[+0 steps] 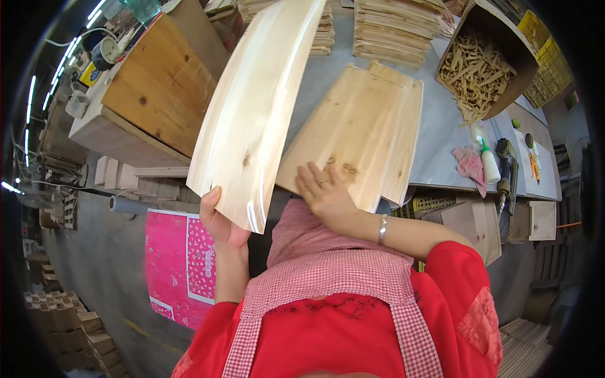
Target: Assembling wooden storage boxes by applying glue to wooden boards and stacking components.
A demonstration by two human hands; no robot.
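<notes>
My left hand [222,217] is closed on the near corner of a long pale wooden board [246,120], which is held up and tilted to the left of the table's middle. A white line runs along the board's right edge, with a white patch at its near corner. My right hand [329,196] lies with fingers spread on another wooden panel [359,126], wider at the near end, with knots close to the fingertips. That panel rests on the grey table [435,151] and overlaps a further board [403,151] beneath it on the right.
Stacked boards [397,28] stand at the far side. Far right is a cardboard box [485,63] of curly strips. Nearer lie a pink cloth [468,165], a white bottle [489,162] and a dark hand tool [505,167]. A wooden box [157,88] stands left.
</notes>
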